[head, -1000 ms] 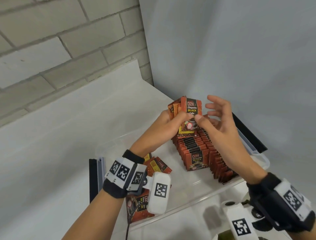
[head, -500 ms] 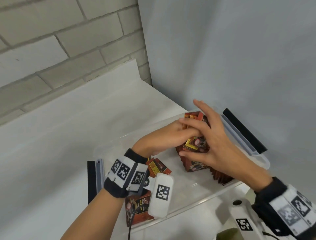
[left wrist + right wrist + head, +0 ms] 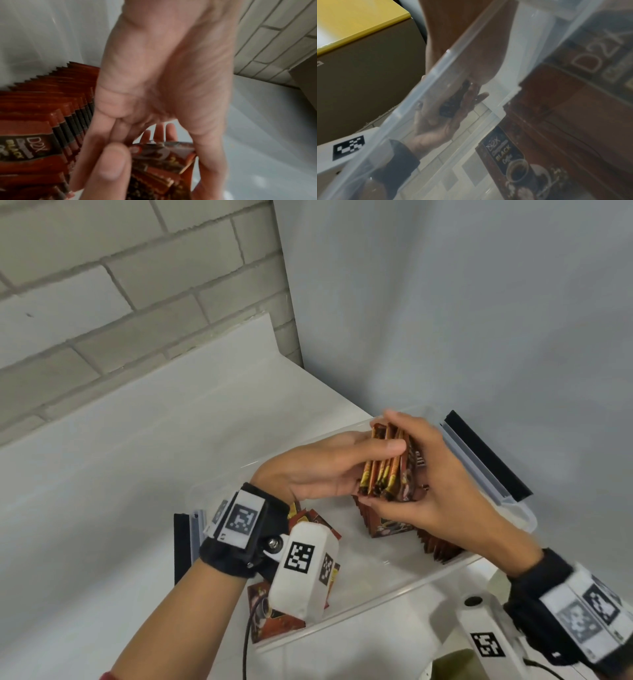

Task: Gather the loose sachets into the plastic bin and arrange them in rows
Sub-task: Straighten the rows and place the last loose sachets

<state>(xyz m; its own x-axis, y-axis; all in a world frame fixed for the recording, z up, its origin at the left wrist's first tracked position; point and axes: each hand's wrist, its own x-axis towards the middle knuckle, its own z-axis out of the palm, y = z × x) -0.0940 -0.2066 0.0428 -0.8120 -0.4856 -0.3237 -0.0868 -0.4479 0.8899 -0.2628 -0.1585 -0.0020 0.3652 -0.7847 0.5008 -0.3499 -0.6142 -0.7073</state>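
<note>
Both hands hold a small stack of red sachets on edge, just above the clear plastic bin. My left hand grips the stack from the left, thumb over its top. My right hand wraps around it from the right. Below them, rows of upright sachets stand in the bin's right half, also seen as rows of sachets beside the held stack. Loose sachets lie in the bin's near left part, partly hidden by my wrist camera.
Black-and-grey latches sit on the bin's far end and near-left end. The bin stands on a white table in a corner between a brick wall and a grey wall. A yellow-topped cardboard box stands beside the bin's near side.
The stack was held up with its face showing; both hands brought it down toward the rows and turned it on edge. My right hand went from spread fingers to wrapping the stack.
</note>
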